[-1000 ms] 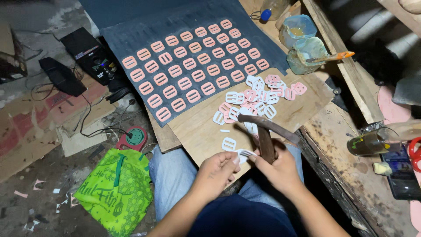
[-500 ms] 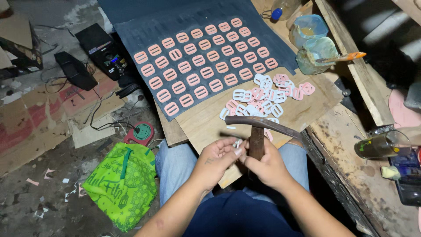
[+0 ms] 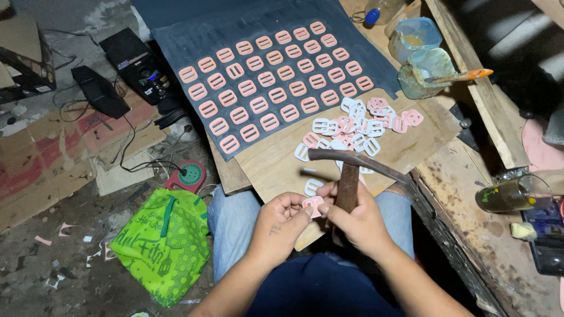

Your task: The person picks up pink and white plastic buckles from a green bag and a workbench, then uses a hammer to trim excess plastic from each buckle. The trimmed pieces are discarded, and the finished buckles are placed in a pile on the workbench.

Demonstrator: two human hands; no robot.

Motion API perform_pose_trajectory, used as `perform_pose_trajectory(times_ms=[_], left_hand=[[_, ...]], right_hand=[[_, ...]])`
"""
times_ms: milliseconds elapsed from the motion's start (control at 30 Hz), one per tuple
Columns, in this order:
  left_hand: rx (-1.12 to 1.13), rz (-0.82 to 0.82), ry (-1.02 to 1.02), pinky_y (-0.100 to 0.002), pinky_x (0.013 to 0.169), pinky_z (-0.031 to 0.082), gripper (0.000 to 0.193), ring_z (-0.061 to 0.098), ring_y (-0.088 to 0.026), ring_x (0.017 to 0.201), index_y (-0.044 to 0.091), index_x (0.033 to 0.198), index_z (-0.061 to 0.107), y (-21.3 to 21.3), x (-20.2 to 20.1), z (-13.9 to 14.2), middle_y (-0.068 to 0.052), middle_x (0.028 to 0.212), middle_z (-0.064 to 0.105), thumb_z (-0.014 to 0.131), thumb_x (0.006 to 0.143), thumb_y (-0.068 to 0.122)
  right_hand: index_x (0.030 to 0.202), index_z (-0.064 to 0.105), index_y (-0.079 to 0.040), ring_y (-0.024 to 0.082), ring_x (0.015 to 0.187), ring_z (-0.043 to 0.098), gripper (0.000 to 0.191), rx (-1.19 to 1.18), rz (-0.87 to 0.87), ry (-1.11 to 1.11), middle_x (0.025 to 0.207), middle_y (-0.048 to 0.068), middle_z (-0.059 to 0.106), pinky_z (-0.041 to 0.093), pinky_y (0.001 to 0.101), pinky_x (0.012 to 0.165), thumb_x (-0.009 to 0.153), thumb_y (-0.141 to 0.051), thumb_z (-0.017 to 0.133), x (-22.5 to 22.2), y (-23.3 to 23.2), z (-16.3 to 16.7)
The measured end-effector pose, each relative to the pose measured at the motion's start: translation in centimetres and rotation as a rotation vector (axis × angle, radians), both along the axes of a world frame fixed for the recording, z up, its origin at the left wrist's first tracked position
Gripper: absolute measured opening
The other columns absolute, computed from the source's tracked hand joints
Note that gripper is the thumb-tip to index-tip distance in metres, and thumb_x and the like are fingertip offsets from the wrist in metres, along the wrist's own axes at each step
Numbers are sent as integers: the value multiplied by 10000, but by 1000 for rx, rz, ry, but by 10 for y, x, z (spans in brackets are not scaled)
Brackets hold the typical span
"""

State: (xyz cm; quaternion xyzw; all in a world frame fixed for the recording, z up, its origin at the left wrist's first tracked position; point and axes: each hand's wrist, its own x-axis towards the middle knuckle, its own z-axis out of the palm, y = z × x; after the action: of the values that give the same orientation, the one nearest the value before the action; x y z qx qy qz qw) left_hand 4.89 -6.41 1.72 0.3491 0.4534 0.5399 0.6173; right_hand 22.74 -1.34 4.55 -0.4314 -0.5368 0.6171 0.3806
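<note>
Both hands pinched one pink buckle over the lap: the left hand by its fingertips, the right hand also gripping a hammer. Loose buckles lay heaped on the board ahead.

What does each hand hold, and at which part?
Right hand grips the hammer by its handle; both hands' fingertips pinch a pink buckle at its edges.

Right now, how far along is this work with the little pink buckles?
Rows of pink buckles already lie in order on the dark sheet. Both hands are on a single pink buckle: the left hand pinches it, while the right hand touches it and also holds a hammer. A loose pile of pink and white buckles lies unsorted on the wooden board.
</note>
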Motion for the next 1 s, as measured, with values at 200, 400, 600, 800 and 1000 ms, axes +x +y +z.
perform_pose_trajectory(times_ms=[200, 400, 600, 800, 1000], left_hand=[[-2, 8, -8, -207, 665, 493, 144, 613, -67, 768, -55, 1062, 627, -11, 3, 5, -43, 889, 695, 658, 925, -26], [247, 38, 247, -224, 734, 549, 154, 633, -87, 838, -65, 1095, 670, -30, -3, 8, -63, 1005, 629, 686, 945, -33], [-128, 160, -164, -250, 674, 554, 214, 691, -135, 765, -16, 1113, 607, -35, -32, -10, -91, 922, 715, 670, 915, 33], [-19, 543, 7, -231, 694, 554, 205, 687, -111, 770, -31, 1120, 629, -21, -73, -41, -92, 935, 731, 665, 945, 70], [15, 736, 134, -246, 638, 515, 158, 638, -110, 705, -32, 1073, 656, 14, -112, -61, -77, 872, 724, 661, 926, 25]], right_hand=[[1041, 626, -14, 79, 810, 617, 231, 94, 45, -71, 911, 16, 662, 539, 264, 718, 834, -53, 720, -11, -13, -15], [1083, 659, -39, 63, 841, 632, 238, 10, 113, -121, 946, 8, 682, 541, 254, 752, 858, -91, 719, -14, -25, -11], [1090, 580, -50, 109, 748, 670, 315, -173, 206, 45, 927, 42, 709, 572, 294, 664, 806, -75, 714, -20, -30, -4], [1079, 590, 13, 118, 788, 599, 279, 267, 264, -369, 872, 61, 654, 520, 289, 709, 880, -138, 715, -28, -15, 1], [1248, 599, -41, 214, 802, 650, 382, 439, 311, -500, 927, 109, 667, 535, 336, 700, 901, -182, 674, -59, 5, 10]])
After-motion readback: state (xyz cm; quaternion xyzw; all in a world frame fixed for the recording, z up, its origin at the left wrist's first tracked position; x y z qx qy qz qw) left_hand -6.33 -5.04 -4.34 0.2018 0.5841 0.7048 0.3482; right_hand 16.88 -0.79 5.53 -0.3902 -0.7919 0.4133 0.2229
